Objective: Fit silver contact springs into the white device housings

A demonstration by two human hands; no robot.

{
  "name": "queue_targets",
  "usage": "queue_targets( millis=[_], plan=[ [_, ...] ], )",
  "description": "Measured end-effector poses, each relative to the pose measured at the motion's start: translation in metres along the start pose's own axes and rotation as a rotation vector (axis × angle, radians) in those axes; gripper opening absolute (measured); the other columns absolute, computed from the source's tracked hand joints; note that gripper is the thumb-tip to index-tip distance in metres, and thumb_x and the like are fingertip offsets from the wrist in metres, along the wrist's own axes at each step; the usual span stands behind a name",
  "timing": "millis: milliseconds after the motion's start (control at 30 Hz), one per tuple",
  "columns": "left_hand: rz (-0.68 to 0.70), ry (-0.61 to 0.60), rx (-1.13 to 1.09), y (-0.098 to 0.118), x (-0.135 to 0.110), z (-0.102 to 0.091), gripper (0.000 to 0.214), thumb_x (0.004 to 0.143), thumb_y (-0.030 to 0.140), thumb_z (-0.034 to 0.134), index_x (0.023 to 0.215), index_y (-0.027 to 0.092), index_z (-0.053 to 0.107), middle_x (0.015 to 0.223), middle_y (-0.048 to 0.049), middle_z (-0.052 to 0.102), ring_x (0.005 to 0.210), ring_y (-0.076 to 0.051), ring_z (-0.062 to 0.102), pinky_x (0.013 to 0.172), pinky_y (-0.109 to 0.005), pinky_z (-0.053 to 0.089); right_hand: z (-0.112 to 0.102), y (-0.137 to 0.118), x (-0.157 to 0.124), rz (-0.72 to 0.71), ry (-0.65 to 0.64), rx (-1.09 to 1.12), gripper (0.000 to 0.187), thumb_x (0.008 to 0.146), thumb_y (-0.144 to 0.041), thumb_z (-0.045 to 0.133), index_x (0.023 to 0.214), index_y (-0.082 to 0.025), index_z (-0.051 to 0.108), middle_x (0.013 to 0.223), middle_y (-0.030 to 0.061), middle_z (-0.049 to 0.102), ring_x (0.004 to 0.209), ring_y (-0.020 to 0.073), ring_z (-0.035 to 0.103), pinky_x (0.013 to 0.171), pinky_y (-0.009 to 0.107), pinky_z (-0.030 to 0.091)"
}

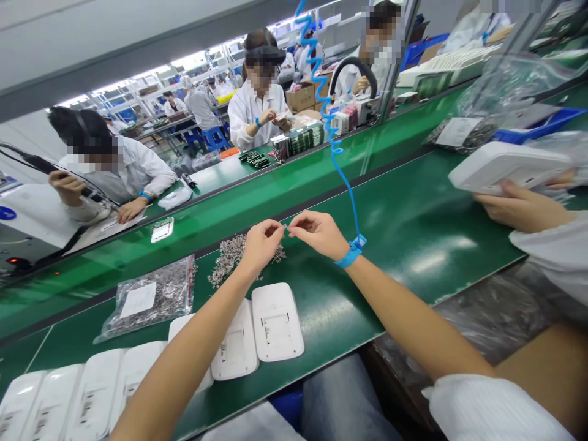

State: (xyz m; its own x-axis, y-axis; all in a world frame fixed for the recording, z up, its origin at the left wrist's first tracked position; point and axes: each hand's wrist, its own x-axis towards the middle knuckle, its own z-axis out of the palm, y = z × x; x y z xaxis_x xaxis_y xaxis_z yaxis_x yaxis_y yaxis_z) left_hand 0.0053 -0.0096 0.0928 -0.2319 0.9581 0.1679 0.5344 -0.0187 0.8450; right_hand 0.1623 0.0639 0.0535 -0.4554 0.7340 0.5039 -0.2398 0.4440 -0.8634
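My left hand [264, 244] and my right hand [318, 233] meet fingertip to fingertip above the green bench. Both are pinched closed, and a tiny shiny piece shows between the fingertips; which hand grips it is hard to tell. Under and beside my left hand lies a loose heap of small metal parts [228, 257]. Closer to me, a white plastic housing [278, 324] rests with its recessed side up. Several more such housings [98, 383] line up to the left, partly covered by my left forearm. A blue wrist strap [351, 253] circles my right wrist.
A clear bag of metal parts [154, 294] lies left of the heap. A coiled blue cord [342, 174] runs up from my strap. A green conveyor [303, 177] passes behind, carrying a white-framed part [162, 229]. At right, a co-worker's hand [523, 205] holds a white housing [509, 165].
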Motion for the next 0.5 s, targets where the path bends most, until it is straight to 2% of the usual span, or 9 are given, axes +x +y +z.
queue_targets(
  millis=[167, 367, 500],
  plan=[
    [0.007, -0.002, 0.007, 0.003, -0.005, -0.001, 0.021, 0.082, 0.036, 0.062, 0.079, 0.017, 0.072, 0.069, -0.001, 0.067, 0.062, -0.013, 0.054, 0.06, -0.025, 0.04, -0.001, 0.005, 0.001, 0.102, 0.016, 0.101, 0.02, 0.073, -0.035, 0.08, 0.079, -0.018, 0.07, 0.074, 0.0035, 0.073, 0.072, 0.0198, 0.07, 0.071, 0.035, 0.059],
    [-0.087, 0.012, -0.294, 0.002, -0.005, 0.001, 0.026, 0.075, 0.031, 0.071, 0.093, 0.014, 0.076, 0.08, -0.0044, 0.073, 0.07, -0.013, 0.06, 0.068, -0.025, 0.047, -0.001, 0.011, 0.003, 0.118, 0.097, 0.159, 0.022, 0.067, -0.031, 0.084, 0.079, -0.018, 0.07, 0.071, 0.0022, 0.071, 0.067, 0.0181, 0.068, 0.067, 0.032, 0.058],
    [-0.041, 0.098, -0.373, 0.002, -0.002, 0.004, 0.022, 0.072, 0.029, 0.073, 0.089, 0.016, 0.075, 0.076, -0.0023, 0.072, 0.065, -0.012, 0.062, 0.066, -0.025, 0.05, 0.001, 0.009, 0.004, 0.15, 0.129, 0.213, 0.028, 0.064, -0.033, 0.086, 0.081, -0.017, 0.072, 0.071, 0.0024, 0.071, 0.066, 0.0186, 0.069, 0.068, 0.033, 0.059]
  ],
)
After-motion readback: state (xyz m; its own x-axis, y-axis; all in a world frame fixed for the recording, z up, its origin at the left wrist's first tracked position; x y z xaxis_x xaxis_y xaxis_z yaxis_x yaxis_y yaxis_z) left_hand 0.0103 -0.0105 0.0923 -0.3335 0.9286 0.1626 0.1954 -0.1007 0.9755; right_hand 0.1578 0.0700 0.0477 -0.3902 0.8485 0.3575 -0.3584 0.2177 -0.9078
